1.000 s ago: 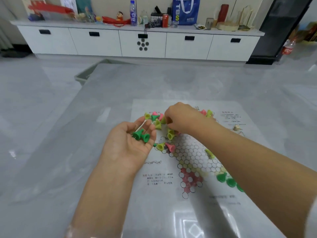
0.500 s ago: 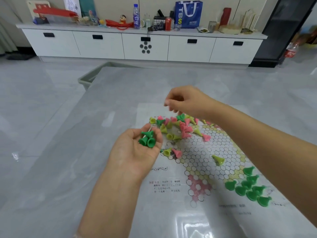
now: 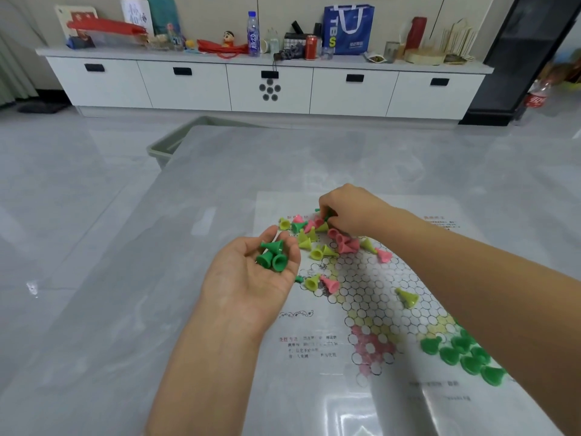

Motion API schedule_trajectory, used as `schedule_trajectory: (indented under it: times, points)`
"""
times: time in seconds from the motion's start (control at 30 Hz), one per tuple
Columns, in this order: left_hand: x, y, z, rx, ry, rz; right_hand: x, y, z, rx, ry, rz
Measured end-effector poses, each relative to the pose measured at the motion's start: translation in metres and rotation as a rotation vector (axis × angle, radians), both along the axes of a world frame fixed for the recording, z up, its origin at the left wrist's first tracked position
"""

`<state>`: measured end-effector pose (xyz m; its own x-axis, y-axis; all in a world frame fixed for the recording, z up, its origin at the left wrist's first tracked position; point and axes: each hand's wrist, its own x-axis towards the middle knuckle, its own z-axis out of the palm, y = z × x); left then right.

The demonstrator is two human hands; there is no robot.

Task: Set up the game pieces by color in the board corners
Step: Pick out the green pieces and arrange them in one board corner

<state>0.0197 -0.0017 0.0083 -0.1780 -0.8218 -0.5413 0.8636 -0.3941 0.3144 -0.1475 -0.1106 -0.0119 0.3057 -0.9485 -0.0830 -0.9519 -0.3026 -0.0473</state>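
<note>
We see the left hand [image 3: 251, 278] palm up and cupped, cradling three dark green cone pieces [image 3: 272, 254] against its curled fingers; they lie on their sides, flared open bases facing us and toward the right, narrow tips pointing away to the left. The right hand [image 3: 349, 209] is down on the far pile [image 3: 317, 237] of glossy plastic cones, pink, yellow-green and green, its fingertips pinched on a green one [image 3: 327, 214] at the heap's far edge. The pile spills over the near end of the paper board [image 3: 371, 284], a glossy sheet printed with a grid of small circles. A lone yellow-green cone [image 3: 407, 298] lies tipped on the grid, tip pointing left and away. Green pieces [image 3: 465, 357] cluster upright in the board's right corner, just under the right forearm.
</note>
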Motion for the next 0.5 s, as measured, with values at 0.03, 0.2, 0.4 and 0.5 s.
schedule_trajectory:
  times: [0.03, 0.2, 0.4, 0.5]
  points:
    - [0.000, 0.000, 0.000, -0.002, 0.002, 0.000, -0.001, 0.001, 0.000, -0.007, -0.029, -0.005]
    - [0.000, 0.002, 0.002, -0.002, 0.013, -0.003, -0.009, 0.014, 0.022, -0.098, -0.272, -0.014]
    - [-0.011, 0.006, 0.002, -0.030, 0.005, -0.087, 0.012, 0.092, 0.075, -0.004, -0.399, 0.227]
    - [-0.023, 0.012, 0.003, -0.054, 0.000, -0.214, 0.017, 0.123, 0.077, 0.054, -0.269, 0.304]
